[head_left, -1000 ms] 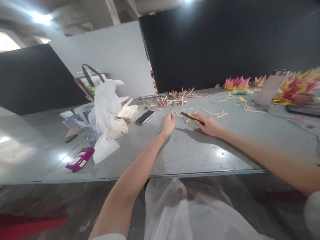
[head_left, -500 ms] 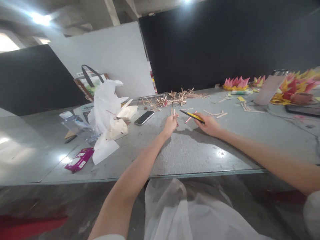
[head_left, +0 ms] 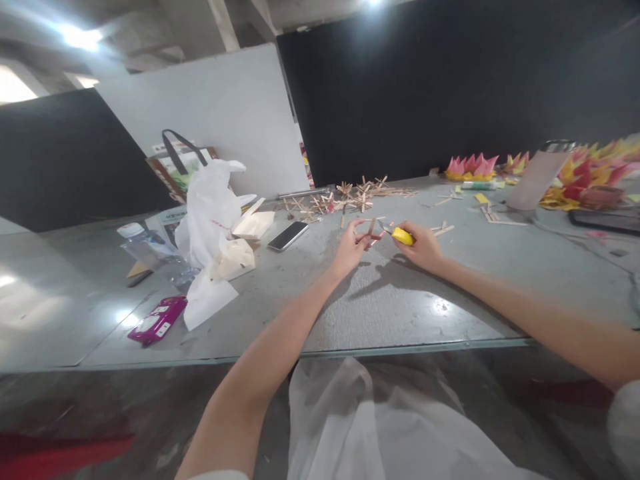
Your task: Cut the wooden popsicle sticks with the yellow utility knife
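Open tabletop (head_left: pixel 390 313), edge to left hand (head_left: pixel 350 248)

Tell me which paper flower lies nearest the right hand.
The pink flower, leftmost and closest to the right hand; the red-and-yellow flowers sit farther right.

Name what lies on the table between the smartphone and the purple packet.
In the head view, a pale beige block and a white sheet lie between the smartphone and the purple packet.
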`<state>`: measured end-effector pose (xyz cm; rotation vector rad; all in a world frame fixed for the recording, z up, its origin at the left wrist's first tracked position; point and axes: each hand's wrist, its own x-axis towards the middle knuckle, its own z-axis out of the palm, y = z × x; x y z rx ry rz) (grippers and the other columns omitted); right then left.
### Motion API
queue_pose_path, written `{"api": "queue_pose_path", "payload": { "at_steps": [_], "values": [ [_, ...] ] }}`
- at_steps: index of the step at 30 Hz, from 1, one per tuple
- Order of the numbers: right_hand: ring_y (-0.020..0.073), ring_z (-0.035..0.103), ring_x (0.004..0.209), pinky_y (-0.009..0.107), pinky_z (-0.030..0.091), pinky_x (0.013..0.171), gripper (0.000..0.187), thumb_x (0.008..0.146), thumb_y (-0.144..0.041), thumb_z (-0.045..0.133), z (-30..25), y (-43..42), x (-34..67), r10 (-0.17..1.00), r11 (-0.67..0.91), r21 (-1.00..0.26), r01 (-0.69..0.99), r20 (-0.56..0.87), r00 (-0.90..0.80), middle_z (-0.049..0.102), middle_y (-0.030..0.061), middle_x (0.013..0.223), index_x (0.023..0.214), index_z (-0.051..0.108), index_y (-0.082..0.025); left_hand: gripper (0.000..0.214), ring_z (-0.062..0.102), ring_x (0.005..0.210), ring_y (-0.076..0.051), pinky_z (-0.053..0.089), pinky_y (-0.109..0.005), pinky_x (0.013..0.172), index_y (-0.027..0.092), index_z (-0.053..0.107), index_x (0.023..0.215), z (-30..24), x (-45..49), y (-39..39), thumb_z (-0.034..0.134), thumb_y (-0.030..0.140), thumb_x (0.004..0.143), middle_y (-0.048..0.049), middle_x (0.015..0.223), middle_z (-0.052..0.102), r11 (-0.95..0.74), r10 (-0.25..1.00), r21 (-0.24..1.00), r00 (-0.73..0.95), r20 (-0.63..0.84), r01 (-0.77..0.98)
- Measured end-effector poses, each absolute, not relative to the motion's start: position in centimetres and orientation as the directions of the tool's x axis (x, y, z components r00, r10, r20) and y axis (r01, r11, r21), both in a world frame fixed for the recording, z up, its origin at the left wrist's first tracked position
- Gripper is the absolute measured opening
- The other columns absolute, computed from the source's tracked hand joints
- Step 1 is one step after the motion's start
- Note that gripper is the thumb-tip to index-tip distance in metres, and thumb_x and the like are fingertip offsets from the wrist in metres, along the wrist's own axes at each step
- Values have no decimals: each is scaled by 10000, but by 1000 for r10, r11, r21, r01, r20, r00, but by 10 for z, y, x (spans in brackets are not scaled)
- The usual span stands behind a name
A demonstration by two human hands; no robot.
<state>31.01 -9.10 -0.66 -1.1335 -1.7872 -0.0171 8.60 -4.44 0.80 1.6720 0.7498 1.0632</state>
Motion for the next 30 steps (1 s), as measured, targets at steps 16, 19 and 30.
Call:
{"api": "queue_pose_path", "payload": {
  "at_steps": [16, 19, 30],
  "values": [
    [274, 691, 887, 396, 535, 814, 296, 1020, -496, 551, -9, -95, 305, 705, 593, -468, 655, 695, -142, 744, 102, 991, 1030, 695, -238, 486, 775, 726, -152, 635, -301, 788, 181, 643, 1351, 12, 93, -62, 773, 166, 883, -64, 936, 806, -296, 832, 955, 491, 258, -1],
    [271, 703, 885, 387, 535, 806, 299, 1009, -521, 588, -12, -96, 303, 716, 592, -472, 654, 679, -158, 755, 95, 1011, 1045, 698, -246, 480, 781, 723, -156, 634, -284, 758, 174, 663, 1335, 14, 95, -67, 733, 91, 867, -60, 924, 793, -314, 831, 949, 492, 260, 30],
    [250, 703, 775, 354, 515, 722, 352, 974, -593, 644, -13, -95, 298, 763, 533, -493, 687, 632, -139, 771, 68, 909, 972, 682, -243, 714, 792, 841, -190, 619, -296, 799, 206, 612, 1455, 10, 98, -70, 755, 35, 776, -33, 933, 814, -324, 836, 937, 503, 219, 131]
  ]
}}
